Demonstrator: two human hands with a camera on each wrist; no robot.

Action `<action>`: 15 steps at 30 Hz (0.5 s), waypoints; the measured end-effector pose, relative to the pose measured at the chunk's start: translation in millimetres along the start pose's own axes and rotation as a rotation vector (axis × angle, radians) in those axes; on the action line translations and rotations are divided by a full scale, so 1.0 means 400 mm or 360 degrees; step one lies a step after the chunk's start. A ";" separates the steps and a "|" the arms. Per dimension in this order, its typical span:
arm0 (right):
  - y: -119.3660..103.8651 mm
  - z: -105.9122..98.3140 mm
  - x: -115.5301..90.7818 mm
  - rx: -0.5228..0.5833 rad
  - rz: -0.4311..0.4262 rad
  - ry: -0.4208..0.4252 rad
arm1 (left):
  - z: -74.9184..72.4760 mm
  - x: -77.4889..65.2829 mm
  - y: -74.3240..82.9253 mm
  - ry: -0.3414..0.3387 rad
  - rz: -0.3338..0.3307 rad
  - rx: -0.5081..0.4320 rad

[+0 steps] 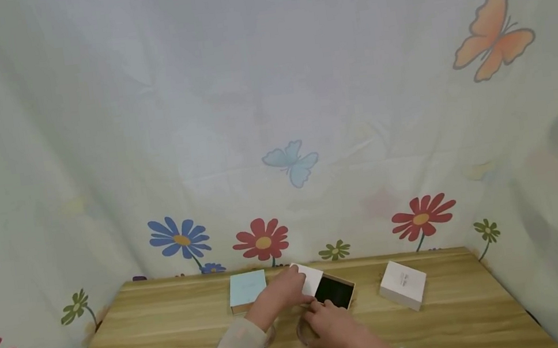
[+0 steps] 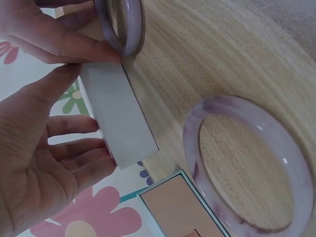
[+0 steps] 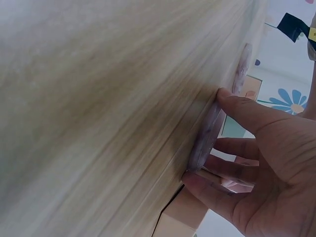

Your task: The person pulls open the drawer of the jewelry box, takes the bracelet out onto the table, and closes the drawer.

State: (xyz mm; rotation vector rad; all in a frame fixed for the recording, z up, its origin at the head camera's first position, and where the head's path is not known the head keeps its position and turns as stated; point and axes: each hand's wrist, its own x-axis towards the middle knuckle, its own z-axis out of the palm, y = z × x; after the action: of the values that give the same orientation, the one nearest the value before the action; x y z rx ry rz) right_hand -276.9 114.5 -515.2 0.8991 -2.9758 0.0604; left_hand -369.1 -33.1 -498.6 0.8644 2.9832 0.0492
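Observation:
My left hand (image 1: 285,289) grips the white sleeve (image 2: 116,113) of a small drawer box, thumb on one side and fingertips along the other. Its tan drawer (image 1: 351,300), lined in black, sticks out to the right. Just in front of the drawer, my right hand (image 1: 331,321) holds a pale lavender bangle (image 3: 205,138) between thumb and forefinger, low over the table. Its fingertip also reaches the sleeve's edge in the left wrist view. A second lavender bangle (image 2: 247,163) lies flat on the wood, partly hidden under my left forearm in the head view.
A light blue box (image 1: 248,289) sits left of my left hand at the back of the wooden table (image 1: 172,326). Another white box (image 1: 402,285) stands to the right. Behind the table hangs a floral cloth (image 1: 364,187).

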 end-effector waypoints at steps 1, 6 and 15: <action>-0.001 0.000 -0.001 -0.0006 0.0001 0.0007 | 0.000 -0.001 0.001 -0.0002 0.0000 0.0002; -0.003 0.002 -0.003 -0.0035 0.0002 0.0047 | -0.004 -0.003 0.001 -0.0006 0.0007 -0.0004; 0.014 0.007 -0.011 0.0048 -0.0107 0.0091 | -0.010 -0.008 0.007 0.0020 0.0034 0.0022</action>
State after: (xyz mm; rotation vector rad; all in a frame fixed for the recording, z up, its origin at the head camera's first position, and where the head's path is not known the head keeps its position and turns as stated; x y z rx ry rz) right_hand -276.4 121.7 -518.3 0.9827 -2.8969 0.1273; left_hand -365.2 -32.6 -494.2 0.9012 2.9894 0.0344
